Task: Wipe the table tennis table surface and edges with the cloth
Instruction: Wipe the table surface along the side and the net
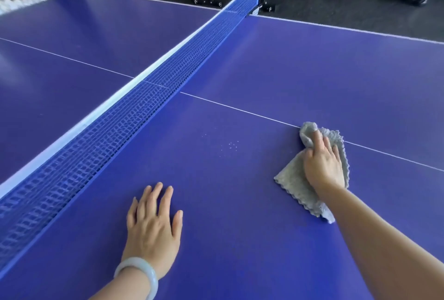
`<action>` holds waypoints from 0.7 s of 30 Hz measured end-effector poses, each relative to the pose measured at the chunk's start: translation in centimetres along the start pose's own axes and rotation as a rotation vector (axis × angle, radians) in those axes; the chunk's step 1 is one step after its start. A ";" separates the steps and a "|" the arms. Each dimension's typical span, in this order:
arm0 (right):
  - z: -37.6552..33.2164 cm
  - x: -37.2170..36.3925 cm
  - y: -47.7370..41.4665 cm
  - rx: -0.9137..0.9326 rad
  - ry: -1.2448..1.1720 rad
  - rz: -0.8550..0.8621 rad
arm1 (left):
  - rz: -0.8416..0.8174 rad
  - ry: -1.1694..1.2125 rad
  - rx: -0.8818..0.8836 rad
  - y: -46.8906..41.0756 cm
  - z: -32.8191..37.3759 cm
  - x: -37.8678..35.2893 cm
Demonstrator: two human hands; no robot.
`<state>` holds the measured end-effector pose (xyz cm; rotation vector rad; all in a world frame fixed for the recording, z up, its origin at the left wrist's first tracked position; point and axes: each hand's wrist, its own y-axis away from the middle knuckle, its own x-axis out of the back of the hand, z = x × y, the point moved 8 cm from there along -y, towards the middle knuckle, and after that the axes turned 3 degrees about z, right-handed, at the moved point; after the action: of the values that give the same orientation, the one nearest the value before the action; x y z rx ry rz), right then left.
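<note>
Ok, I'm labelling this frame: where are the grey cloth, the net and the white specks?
grey cloth [292,184], head view, bare lower-left flap.
net [134,112], head view, middle of the blue mesh.
white specks [231,147], head view, centre of the cluster.

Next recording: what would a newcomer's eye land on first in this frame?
The blue table tennis table fills the view, its net running diagonally from lower left to the far edge. Right of centre, the right hand grips a grey cloth against the surface on the white centre line. The left hand, a pale bangle at its wrist, lies flat nearer the net.
</note>
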<state>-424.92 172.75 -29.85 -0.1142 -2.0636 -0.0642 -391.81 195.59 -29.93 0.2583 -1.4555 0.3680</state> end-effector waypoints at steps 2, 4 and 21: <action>-4.4 -2.1 -1.0 0.035 -0.095 -0.057 | -0.014 0.001 0.000 0.0 -0.1 -0.2; -10.5 -4.9 0.4 0.184 -0.139 -0.132 | -0.027 0.007 0.003 0.0 -0.1 -0.1; -21.5 -11.9 7.6 0.746 0.118 -0.268 | -0.068 -0.010 -0.011 0.0 -0.7 -0.9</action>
<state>-399.70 177.64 -30.10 0.6089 -1.8499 0.5174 -391.29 195.76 -30.93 0.3001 -1.4545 0.3042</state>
